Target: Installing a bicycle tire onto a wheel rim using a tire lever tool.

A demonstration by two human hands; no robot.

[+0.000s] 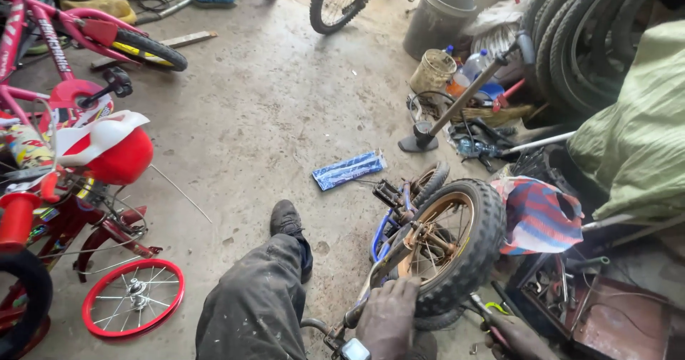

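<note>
While the small bike (421, 239) lay on its side on the concrete floor (271, 110), the left hand (389, 321) was wrapped tight around its frame just beside the knobby wheel (449, 242). The right hand (517, 338) sat low by the toolbox (606, 317); I could not tell its grip. A blue packet (349, 169) and floor pump (457, 103) lay farther off.

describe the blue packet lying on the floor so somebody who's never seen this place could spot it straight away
Start from the small bike with the knobbly black tyre that the left hand steadies at the bottom of the view. Just beyond its pedals, on the bare concrete floor, lies the blue packet, flat, long and slanted. It is the only shiny blue wrapper lying alone on open floor.
</note>
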